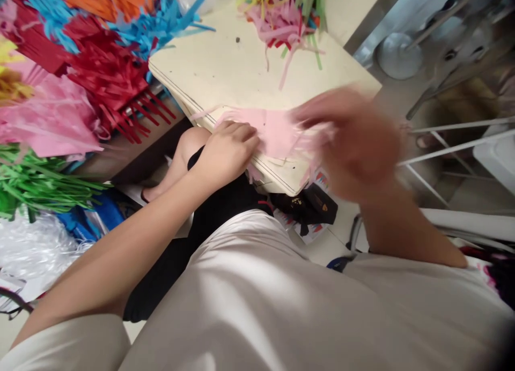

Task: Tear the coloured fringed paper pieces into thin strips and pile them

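A pale pink sheet of fringed paper (pixel 276 127) lies at the near edge of a cream tabletop (pixel 217 65), its cut strips spreading to both sides. My left hand (pixel 231 148) rests on the sheet's left end, palm down, fingers lying over the paper and fairly flat. Over the right end is my right hand (pixel 354 140), smeared by motion, so its fingers and anything in them are unclear. Some pink strips hang past the table edge below the hands.
Bundles of fringed paper in red (pixel 107 65), blue (pixel 173 20), pink (pixel 52 119) and green (pixel 40 178) pile up on the left. A mixed-colour bundle (pixel 285 17) lies at the table's far side. White metal bars (pixel 454 130) stand right. A black box (pixel 322 205) is below.
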`<state>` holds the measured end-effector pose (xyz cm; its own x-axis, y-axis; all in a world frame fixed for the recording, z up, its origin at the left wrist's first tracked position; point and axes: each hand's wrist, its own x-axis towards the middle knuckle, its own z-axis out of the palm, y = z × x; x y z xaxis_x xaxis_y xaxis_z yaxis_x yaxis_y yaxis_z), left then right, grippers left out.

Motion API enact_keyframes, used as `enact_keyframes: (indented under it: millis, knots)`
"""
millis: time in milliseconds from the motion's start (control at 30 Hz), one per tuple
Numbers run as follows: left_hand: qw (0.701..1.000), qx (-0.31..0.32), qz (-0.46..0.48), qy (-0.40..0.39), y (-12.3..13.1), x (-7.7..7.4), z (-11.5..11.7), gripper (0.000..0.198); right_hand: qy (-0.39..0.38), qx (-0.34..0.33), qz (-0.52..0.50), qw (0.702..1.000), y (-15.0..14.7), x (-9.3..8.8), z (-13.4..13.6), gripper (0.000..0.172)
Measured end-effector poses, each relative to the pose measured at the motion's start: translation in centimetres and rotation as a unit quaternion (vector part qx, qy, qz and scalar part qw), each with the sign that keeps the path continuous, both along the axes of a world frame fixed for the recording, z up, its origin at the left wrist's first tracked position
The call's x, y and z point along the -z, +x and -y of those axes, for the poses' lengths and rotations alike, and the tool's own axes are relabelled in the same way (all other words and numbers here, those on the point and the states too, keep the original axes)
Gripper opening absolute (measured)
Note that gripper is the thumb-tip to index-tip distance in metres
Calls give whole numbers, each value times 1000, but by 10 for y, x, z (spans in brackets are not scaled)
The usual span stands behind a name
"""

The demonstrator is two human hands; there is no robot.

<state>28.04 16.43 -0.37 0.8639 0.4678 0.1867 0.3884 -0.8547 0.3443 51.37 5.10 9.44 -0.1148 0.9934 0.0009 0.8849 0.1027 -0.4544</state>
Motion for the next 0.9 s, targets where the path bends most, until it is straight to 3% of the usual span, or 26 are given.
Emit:
enact_keyframes:
  millis: [67, 100, 167, 233, 333, 433, 467, 533, 567, 633, 700, 800, 900]
  knots:
    - [1000, -12, 11, -8, -1, 2, 1, 35, 11, -121, -13, 993, -13, 30, -1, 46]
    - [1000, -14, 14, -11, -1, 3, 1, 36, 25, -128, -1, 991, -9, 46, -5, 42]
    - [1000, -6, 14, -17, -3, 5, 1, 37, 42, -62, 47, 996, 22, 75, -17, 36]
    - [1000, 1, 14, -23, -5, 5, 1, 37, 47, 36, 93, 994, 74, 93, -25, 21]
    - [999, -5, 21, -24, -5, 2, 1, 38, 76, 207, 142, 965, 157, 92, -23, 21]
    - [999, -15, 27, -16, -4, -1, 2, 37, 166, 352, 151, 909, 189, 67, -9, 19]
    - [999, -15, 28, -15, -3, -1, 2, 36, 198, 368, 145, 897, 183, 59, -6, 18]
    - [999, -11, 30, -13, -2, -3, 2, 35, 262, 322, 113, 903, 146, 47, -1, 20]
    - [999, -9, 30, -12, -1, -4, 1, 35, 259, 252, 69, 930, 120, 44, 0, 22]
    - [999, -14, 31, -8, 0, -6, 1, 35, 160, 71, -30, 984, 66, 48, -1, 24]
    - [999, -25, 29, -8, 1, -7, 2, 35, 83, -38, -38, 995, 23, 59, -4, 24]
    - [999, -44, 24, -11, 0, -7, 1, 33, 44, -61, -5, 997, 1, 79, -14, 20]
    - [998, -61, 22, -15, -2, -3, -4, 29, 27, -22, -1, 999, 19, 88, -24, 16]
